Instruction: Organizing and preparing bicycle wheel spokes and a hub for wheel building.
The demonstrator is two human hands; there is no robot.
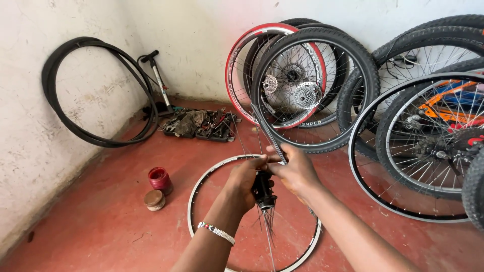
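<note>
my left hand is wrapped around the black hub, holding it up over the bare silver rim that lies flat on the red floor. my right hand is pinching a bundle of spokes just above the hub, more spokes dangling below it. red tin and its lid sit left of the rim, wheels lean on the wall behind.

Lighting: bright, even daylight, soft and diffuse; source not visible. Shadows: faint, under the silver rim and the small tins. Glare: none. Focus: sharp overall. Distortion: wide-angle bending at edges.
</note>
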